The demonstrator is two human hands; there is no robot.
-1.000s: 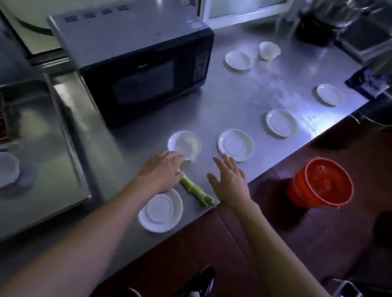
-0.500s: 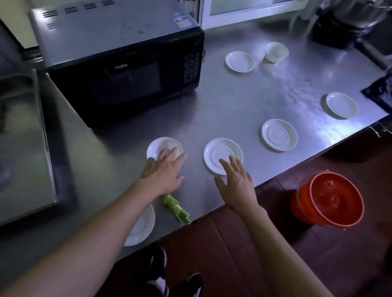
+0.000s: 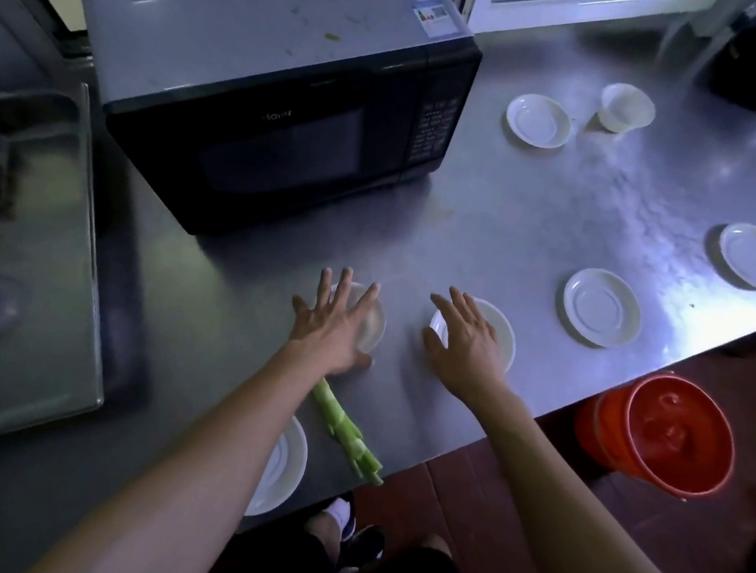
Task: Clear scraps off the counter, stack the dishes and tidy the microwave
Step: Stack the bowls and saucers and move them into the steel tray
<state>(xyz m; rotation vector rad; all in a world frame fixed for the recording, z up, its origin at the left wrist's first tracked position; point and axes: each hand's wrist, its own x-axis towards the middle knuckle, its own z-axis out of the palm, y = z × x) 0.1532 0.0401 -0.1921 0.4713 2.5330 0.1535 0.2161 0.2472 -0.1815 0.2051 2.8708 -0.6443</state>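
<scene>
Hovering over saucers – left hand point(image 3: 336, 324), right hand point(image 3: 468, 341), fingers spread, gripping nothing – green stalk point(image 3: 347, 431) reaching counter edge point(image 3: 440, 450)

bare counter point(image 3: 496, 235) between microwave point(image 3: 268, 88), saucers point(image 3: 601, 306)

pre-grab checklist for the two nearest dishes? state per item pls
1. Left hand over the small dish, fingers spread: ok.
2. Right hand over the saucer, fingers straight: ok.
3. Either dish gripped yet: not ok, both hands open.
4. Contact between hands and dishes: cannot tell.
5. Green stalk scrap cleared off the counter: not ok, it lies beside the left forearm.
6. Microwave top clean: not ok, green bits on it.
</scene>
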